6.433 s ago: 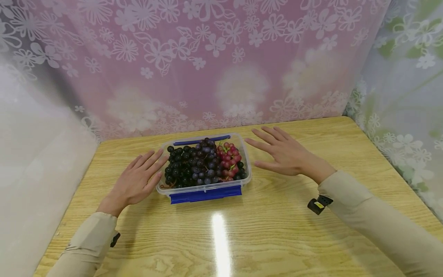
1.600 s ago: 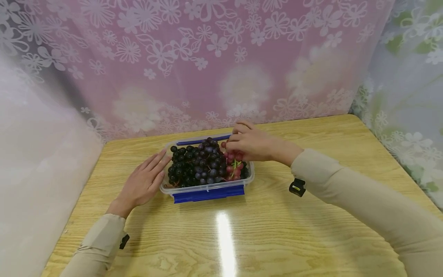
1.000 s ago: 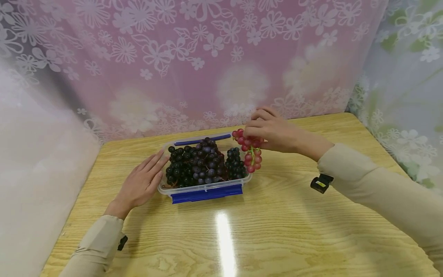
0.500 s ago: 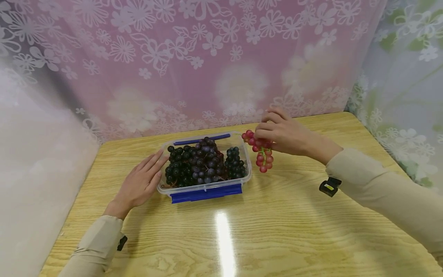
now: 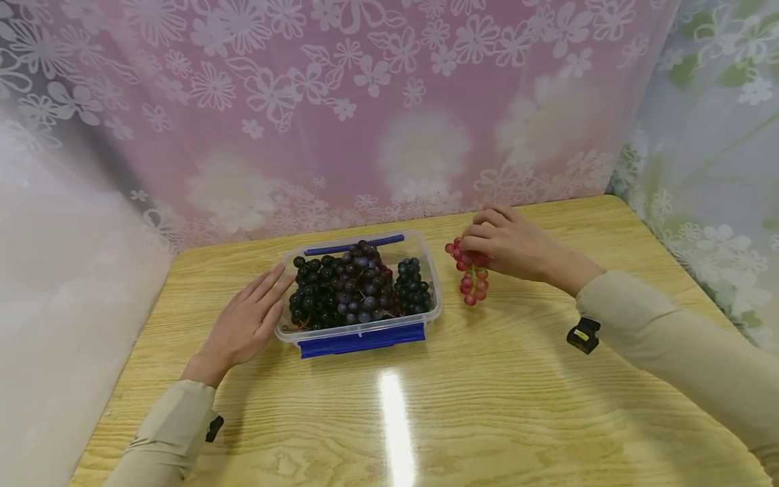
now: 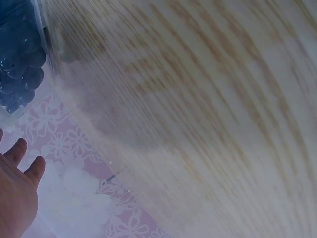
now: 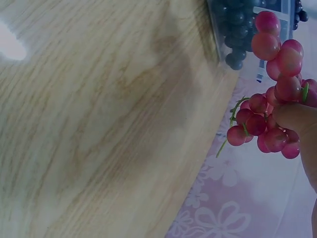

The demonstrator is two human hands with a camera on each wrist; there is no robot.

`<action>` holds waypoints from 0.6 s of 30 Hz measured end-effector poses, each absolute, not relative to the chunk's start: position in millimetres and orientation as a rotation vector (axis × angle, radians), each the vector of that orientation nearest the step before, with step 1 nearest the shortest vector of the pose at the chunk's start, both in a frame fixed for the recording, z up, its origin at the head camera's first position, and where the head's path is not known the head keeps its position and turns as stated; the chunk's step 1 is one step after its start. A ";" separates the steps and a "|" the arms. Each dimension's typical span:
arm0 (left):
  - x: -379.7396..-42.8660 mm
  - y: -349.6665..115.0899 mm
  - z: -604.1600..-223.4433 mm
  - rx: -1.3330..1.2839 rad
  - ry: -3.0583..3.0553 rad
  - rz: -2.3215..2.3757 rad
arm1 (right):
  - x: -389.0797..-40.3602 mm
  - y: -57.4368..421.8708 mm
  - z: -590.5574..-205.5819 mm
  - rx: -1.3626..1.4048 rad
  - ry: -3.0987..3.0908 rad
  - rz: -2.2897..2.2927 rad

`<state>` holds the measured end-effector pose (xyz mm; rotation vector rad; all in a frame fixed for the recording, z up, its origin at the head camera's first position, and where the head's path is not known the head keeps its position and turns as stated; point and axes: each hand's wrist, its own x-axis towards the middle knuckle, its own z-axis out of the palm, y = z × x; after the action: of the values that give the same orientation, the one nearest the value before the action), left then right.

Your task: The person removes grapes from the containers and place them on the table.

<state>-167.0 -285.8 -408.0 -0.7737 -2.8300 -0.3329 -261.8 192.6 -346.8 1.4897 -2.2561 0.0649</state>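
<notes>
In the head view a bunch of red grapes [image 5: 475, 287] hangs from my right hand [image 5: 514, 247], whose curled fingers grip its upper part, right of the container. The right wrist view has the thumb against the red grapes [image 7: 287, 62]. A clear plastic container [image 5: 433, 270] with blue clips holds bunches of black grapes [image 5: 315, 291], dark purple grapes [image 5: 365, 284] and a smaller dark bunch [image 5: 412, 287] on its right. My left hand [image 5: 243, 321] has its fingers straight against the container's left side; part of that hand [image 6: 17, 193] shows in the left wrist view.
The container stands on a wood-grain table [image 5: 487, 406] towards its back edge. A pink floral curtain [image 5: 341, 135] hangs right behind the table, with pale sheets on the left and right. Light glares off the tabletop in front of the container.
My right hand has reached into the container, lifted out the red grapes and carried them right, past the rim, then slightly lower. The left hand has stayed at the container's left side.
</notes>
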 end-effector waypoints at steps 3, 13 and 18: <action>-166.9 -285.4 -408.6 -0.775 -2.830 -0.336 | -263.7 193.3 -355.7 1.492 -2.255 0.079; -167.0 -285.6 -409.6 -0.775 -2.814 -0.360 | -268.5 186.2 -377.1 1.504 -2.217 0.133; -167.6 -285.9 -410.3 -0.773 -2.808 -0.356 | -268.2 178.5 -386.4 1.520 -2.212 0.166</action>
<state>-167.6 -285.9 -410.3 -0.7733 -2.8079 -0.3556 -268.2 178.5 -386.4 1.5202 -2.2118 0.1656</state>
